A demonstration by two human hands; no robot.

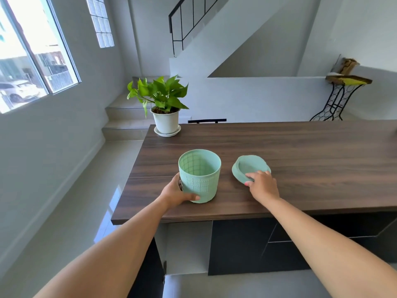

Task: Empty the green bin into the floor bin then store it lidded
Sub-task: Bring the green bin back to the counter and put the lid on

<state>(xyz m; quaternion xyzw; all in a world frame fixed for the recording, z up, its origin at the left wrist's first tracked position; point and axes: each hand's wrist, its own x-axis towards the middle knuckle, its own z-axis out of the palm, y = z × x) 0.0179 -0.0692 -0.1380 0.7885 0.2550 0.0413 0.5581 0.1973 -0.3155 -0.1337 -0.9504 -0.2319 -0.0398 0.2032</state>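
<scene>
- Green bin stands upright on the dark wood surface, near its front left corner. Mouth open, no lid on it. A grid pattern shows on the inner wall; the bottom of the inside is out of sight, so whether anything lies in it cannot be told.
- Left hand wraps the bin's lower left side: thumb across the front near the base, fingers round the far side and mostly hidden. Hand closed on the bin, which sits flat on the surface.
- Lid, same green, lies on the surface just to the right of the bin, apart from it. Its far edge looks slightly raised, tilted toward the camera.
- Right hand rests on the lid's near edge, fingers curled over the rim, thumb at the left against the surface. Whether it truly grips the lid or only touches it cannot be told.
- Both forearms bare, reaching in from the bottom of the view.
- Potted plant in a white pot on a saucer at the back left corner of the surface, well apart from the bin.
- Dark cabinet fronts below the surface; pale glossy floor to the left.
</scene>
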